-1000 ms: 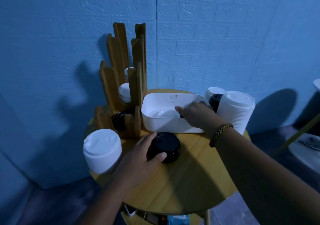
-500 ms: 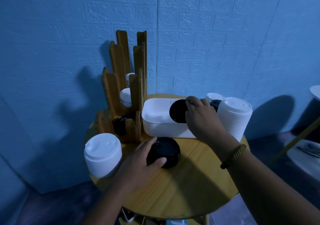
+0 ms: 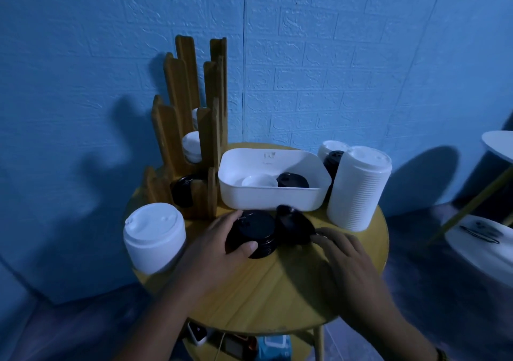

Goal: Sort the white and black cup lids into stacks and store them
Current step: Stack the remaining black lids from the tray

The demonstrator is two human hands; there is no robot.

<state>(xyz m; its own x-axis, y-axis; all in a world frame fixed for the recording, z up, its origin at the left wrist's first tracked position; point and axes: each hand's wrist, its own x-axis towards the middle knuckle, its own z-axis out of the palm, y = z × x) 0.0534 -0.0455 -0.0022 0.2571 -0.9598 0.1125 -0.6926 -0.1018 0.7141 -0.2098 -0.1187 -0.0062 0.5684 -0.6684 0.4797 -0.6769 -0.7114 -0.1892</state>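
So the left hand (image 3: 219, 238) is wrapped around the black stack (image 3: 254, 233), a short pile of black lids sitting on the round wooden table (image 3: 277, 291). The thumb is pressed on the near side and the fingers are curled round the far side, so it's a proper grip.

The right hand (image 3: 344, 252) has its fingertips pinched on the edge of a loose black lid (image 3: 294, 226). That lid is tilted up on its side just to the right of the black stack. It's blurry, so I can't tell whether the two actually touch.

Just behind them is a white tub (image 3: 266, 197) with one white lid (image 3: 259, 180) and one black lid (image 3: 292, 180) lying side by side in the bottom.

Left of the tub stands a wooden rack (image 3: 191, 110) made of tall slats, with white lids (image 3: 191, 147) slotted higher up and black lids (image 3: 183, 191) in the lowest slot.

At the left edge of the table is a short white pile (image 3: 154, 235). It could be lids or a lidded cup, I honestly can't say.

On the right there's a tall ribbed stack of white lids (image 3: 358, 188) standing upright, with a smaller black pile (image 3: 333, 160) tucked behind it.
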